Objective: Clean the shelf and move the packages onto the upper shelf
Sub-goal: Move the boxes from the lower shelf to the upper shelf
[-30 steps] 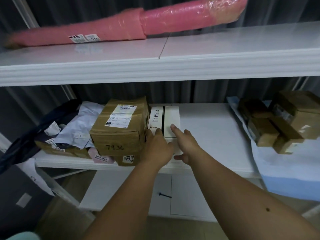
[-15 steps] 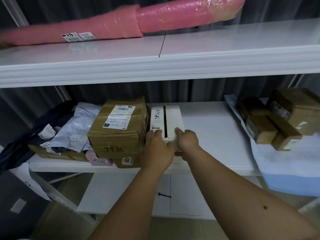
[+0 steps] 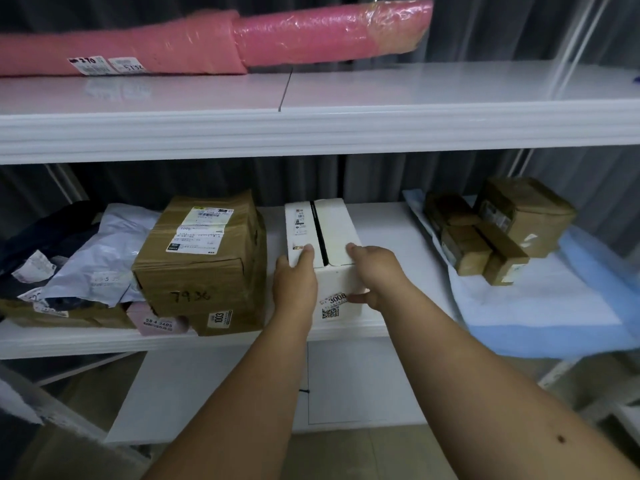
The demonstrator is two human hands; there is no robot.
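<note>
Change: both your hands have closed in on the white box [image 3: 320, 251] since a second ago; then the fingers only rested flat on its top, and the box has since come forward to the front edge of the lower shelf [image 3: 391, 233].
Left hand: your left hand [image 3: 294, 282] clamps the box's near-left corner, fingers curled over the top edge, thumb side down the left face.
Right hand: your right hand [image 3: 372, 271] wraps the near-right corner, fingertips over the top, thumb pressed on the front face beside the "3008" sticker.
Box position: on the lower shelf, just beside the big brown carton [image 3: 201, 261] marked 79-something; whether the two touch I cannot tell.
Step in hand: judged as securing a two-handed hold on the white box, lift not yet begun.
Next move: you likely need to draw the box clear of the shelf lip, then raise it past the front edge of the upper shelf [image 3: 415, 95] and set it on the bare right-hand stretch.
Clearance: the pink wrapped roll [image 3: 214, 39] lies along the back left of the upper shelf; aim right of it.
Remaining: grey mailer bags [image 3: 100, 258] at left and small brown parcels [image 3: 495, 230] on the blue cloth [image 3: 554, 320] at right are not yet moved.
Risk: a corner-only hold may let the box tip as it rises.
</note>
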